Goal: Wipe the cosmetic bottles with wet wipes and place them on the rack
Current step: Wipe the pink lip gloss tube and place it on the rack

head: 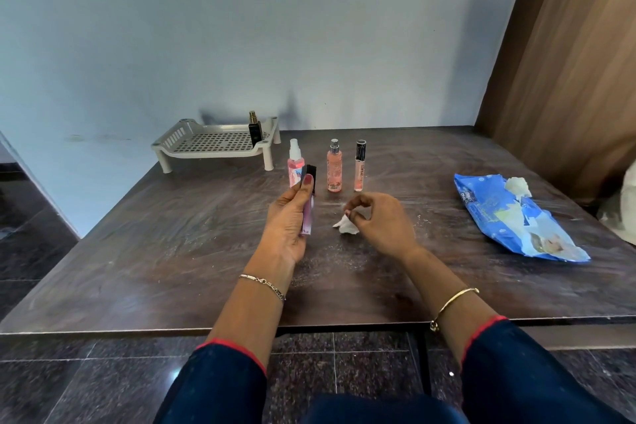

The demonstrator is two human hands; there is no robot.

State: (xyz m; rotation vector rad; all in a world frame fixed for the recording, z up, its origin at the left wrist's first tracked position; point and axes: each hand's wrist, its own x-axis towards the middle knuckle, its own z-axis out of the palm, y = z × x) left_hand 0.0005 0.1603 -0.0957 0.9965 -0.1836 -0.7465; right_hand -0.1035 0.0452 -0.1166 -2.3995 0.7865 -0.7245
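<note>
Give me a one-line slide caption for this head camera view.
Left hand holds a pink tube, right hand pinches a wet wipe; one black bottle stands on the rack.

Probably a home: dark wood table [137,268], plain wall [241,27], tiled floor [103,382] (dark, polished), wooden panel [568,79].

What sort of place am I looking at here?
Likely a room in a home, not certain: a dark table against a plain painted wall, a wooden panel at right, polished stone floor tiles.
</note>
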